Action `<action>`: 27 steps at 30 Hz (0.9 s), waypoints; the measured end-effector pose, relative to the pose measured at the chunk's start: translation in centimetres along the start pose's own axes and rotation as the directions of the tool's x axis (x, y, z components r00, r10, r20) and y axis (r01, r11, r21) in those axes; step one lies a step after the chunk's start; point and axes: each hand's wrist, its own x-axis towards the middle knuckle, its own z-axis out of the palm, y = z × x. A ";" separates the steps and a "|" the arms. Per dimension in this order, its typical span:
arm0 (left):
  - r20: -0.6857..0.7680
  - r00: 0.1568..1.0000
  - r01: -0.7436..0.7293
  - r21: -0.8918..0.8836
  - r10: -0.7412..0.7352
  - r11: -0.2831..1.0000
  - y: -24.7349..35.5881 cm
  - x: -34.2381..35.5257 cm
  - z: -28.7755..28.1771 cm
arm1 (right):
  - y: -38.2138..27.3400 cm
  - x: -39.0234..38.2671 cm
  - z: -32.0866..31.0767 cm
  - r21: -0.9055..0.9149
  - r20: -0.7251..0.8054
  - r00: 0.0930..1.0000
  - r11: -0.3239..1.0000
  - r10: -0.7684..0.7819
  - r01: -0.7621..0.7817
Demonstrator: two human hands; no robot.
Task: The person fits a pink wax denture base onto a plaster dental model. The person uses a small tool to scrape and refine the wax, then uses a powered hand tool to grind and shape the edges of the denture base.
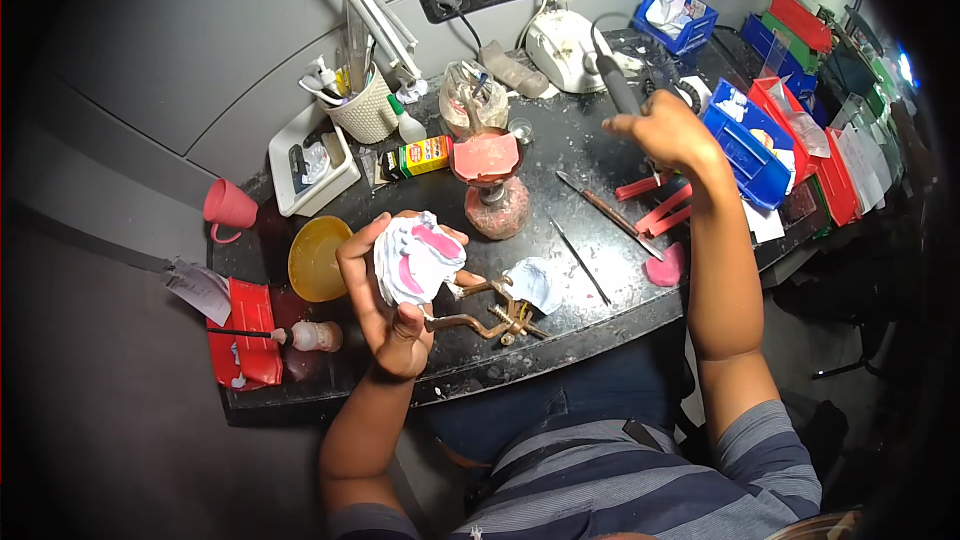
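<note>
Fingers of left hand (397, 338) curled around white plaster model (420, 258) with pink patches; brass frame (470, 323) right of them, yellow bowl (318, 260) left. Right hand (675, 135) fingers at dark handpiece (616, 83); cannot tell whether gripping.

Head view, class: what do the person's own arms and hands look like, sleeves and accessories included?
The left hand and right hand are gloveless, with no watch or bracelet visible. Both forearms are bare. The short right sleeve has grey and dark stripes; only a grey edge of the left sleeve shows.
</note>
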 end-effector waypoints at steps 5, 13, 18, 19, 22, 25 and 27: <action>0.057 0.994 0.105 -0.145 -0.097 0.984 0.4 -0.1 0.2 | 1.3 1.4 2.0 -0.233 0.099 0.995 0.972 -0.015 0.038; 0.162 0.975 0.168 -0.092 -0.152 0.981 0.4 -0.8 -0.2 | -1.1 0.2 2.9 -0.386 0.150 0.987 0.915 -0.059 0.113; 0.167 0.970 0.194 -0.108 -0.175 0.975 0.5 -0.8 0.1 | -1.3 1.4 2.9 -0.510 0.115 0.993 0.859 0.014 0.047; 0.163 0.970 0.202 -0.114 -0.182 0.973 0.4 -0.8 0.1 | -1.3 1.3 3.0 -0.518 0.097 0.995 0.855 0.024 0.030; 0.169 0.968 0.203 -0.103 -0.184 0.974 0.6 -0.9 0.0 | -1.6 0.5 3.0 -0.533 0.037 0.999 0.845 -0.019 0.036; 0.196 0.955 0.261 -0.201 -0.222 0.944 0.9 -1.1 -0.4 | -1.3 -1.6 1.5 -0.430 -0.021 0.996 0.901 -0.081 0.064; 0.203 0.954 0.262 -0.193 -0.223 0.946 0.7 -1.1 -0.4 | -1.2 -5.2 0.5 -0.359 -0.025 0.981 0.918 -0.191 0.170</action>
